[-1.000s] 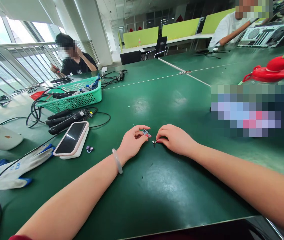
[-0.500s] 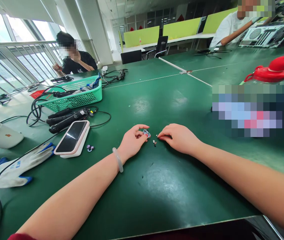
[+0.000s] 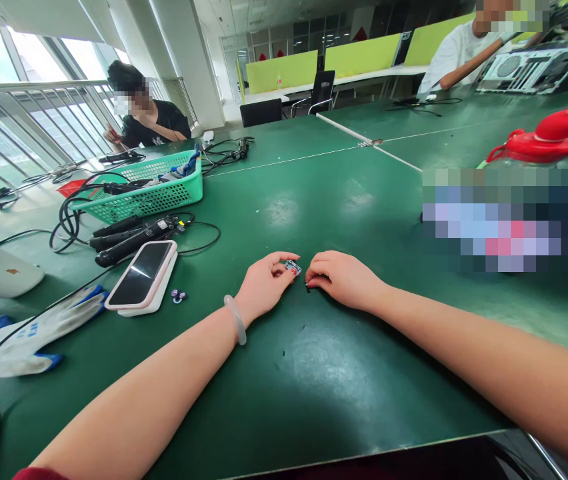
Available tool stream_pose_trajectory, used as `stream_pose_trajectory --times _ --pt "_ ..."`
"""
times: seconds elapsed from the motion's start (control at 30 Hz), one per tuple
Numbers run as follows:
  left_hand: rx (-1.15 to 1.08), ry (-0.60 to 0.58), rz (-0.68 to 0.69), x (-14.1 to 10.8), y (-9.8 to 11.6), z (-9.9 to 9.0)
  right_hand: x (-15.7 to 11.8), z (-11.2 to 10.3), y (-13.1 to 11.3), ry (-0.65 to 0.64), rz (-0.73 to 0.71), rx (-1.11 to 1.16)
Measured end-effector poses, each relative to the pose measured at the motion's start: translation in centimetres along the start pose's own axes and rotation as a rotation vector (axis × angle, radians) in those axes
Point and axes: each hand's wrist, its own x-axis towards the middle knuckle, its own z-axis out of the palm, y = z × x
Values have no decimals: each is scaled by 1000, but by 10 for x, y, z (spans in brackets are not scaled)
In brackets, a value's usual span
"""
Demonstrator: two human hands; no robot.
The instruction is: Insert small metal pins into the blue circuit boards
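Observation:
Between thumb and fingers, my left hand [image 3: 270,283] pinches a small flat blue-and-white piece [image 3: 293,267], just above the green table [image 3: 284,207]. It looks like a little circuit board, though it is too small to be sure. My right hand [image 3: 339,277] is close beside it, fingertips pressed together and pointing down at the tabletop. A tiny dark bit [image 3: 307,288] shows at those fingertips; whether they grip it or anything else is hidden. The two hands are a short gap apart.
To the left are small purple round items [image 3: 179,295], a phone [image 3: 141,277], black tools with cables [image 3: 134,240], a green basket [image 3: 149,197] and work gloves [image 3: 39,333]. A red-lidded bottle [image 3: 537,147] stands right. Two people sit across the table, one beside a computer case [image 3: 534,70].
My right hand has moved slightly left and down, over the tiny loose parts, which it now mostly covers. My left hand still holds its piece in nearly the same place.

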Motion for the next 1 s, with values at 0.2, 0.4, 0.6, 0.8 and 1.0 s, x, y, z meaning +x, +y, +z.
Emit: stream_pose_trajectory --times 0.2,0.4,0.6,0.8,1.0 --pt "13 4 12 0 -1 0 1 2 1 -6 -59 -83" --pt "8 17 -7 1 0 0 1 2 1 -13 -139 -193" --pt "-7 32 -5 0 -1 2 0 6 5 36 -46 -115" --pt "17 33 -8 -2 -1 3 -2 5 1 96 -11 -16" --pt "54 -17 29 -4 1 5 -3 4 -8 188 -46 60"
